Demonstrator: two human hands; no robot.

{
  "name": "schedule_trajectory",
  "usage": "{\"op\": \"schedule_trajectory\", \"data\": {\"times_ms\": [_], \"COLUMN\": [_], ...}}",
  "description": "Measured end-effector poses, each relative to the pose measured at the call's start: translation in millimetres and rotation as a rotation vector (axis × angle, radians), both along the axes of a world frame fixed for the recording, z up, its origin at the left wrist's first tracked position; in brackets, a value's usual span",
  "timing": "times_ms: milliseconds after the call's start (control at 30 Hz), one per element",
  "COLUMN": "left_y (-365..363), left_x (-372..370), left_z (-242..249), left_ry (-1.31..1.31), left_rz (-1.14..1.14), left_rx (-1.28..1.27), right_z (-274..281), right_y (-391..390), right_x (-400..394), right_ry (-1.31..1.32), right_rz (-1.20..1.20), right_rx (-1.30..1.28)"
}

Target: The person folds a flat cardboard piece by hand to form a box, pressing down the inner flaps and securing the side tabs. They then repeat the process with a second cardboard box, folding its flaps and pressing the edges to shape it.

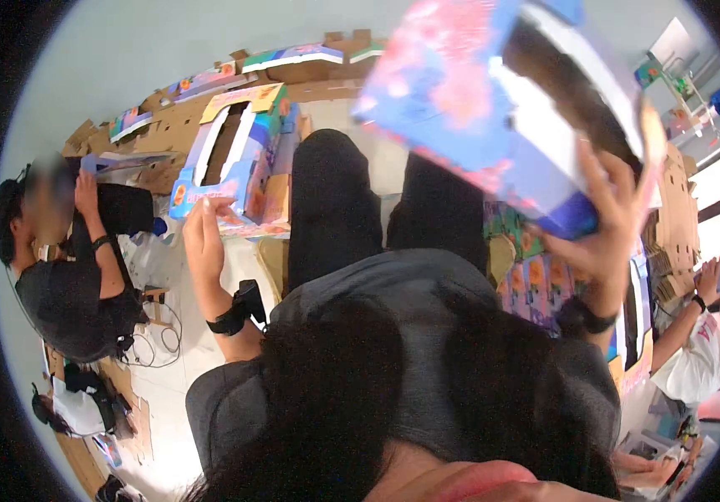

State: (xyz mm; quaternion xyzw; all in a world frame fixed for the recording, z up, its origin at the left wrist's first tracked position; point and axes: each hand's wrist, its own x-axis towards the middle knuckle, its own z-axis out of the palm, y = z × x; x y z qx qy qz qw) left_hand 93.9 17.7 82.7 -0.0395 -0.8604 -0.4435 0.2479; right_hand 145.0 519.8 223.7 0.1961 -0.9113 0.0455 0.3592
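Observation:
Raised at the upper right, a blue and pink printed cardboard box (pixel 460 109) is tilted, with a long opening on top edged by white flaps. My right hand (pixel 607 201) grips its near end, fingers spread over the side. At the left stands another printed cardboard box (pixel 264 125), yellow and blue, with a similar long opening between white flaps. My left hand (pixel 205 234) is at its near edge, fingers mostly straight and fingertips resting on the front. No object shows in that palm.
Several printed boxes (pixel 536 284) are packed beside my right leg. Brown cardboard (pixel 318 88) carrying more printed pieces runs along the wall. One person (pixel 71 284) sits at the left; another person (pixel 703 351) works at the right. Cables (pixel 163 335) lie on the floor.

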Motion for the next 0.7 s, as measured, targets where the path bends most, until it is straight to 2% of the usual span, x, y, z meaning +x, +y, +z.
{"op": "schedule_trajectory", "data": {"times_ms": [167,267,367,533,700], "left_y": [10.7,26.8,34.8,54.6,60.0], "left_x": [-18.5,-27.7,-34.4,-29.8,-25.1], "left_z": [-18.9,-18.3,-27.5,-16.3,-10.2], "left_ry": [0.092,0.092,0.011,-0.07,-0.038], "left_rz": [-0.026,-0.168,-0.209,-0.192,-0.255], "left_rx": [0.149,0.068,0.09,0.063,0.031], "right_z": [43.3,56.5,53.5,35.7,13.2], "right_y": [49.8,67.1,92.7,113.4,162.9], "right_x": [86.0,126.7,168.4,205.9,226.9], "right_ry": [-0.061,-0.105,-0.233,-0.337,-0.412], "right_rz": [-0.35,-0.499,-0.653,-0.677,-0.759], "right_rx": [0.064,0.107,0.012,-0.169,-0.278]}}
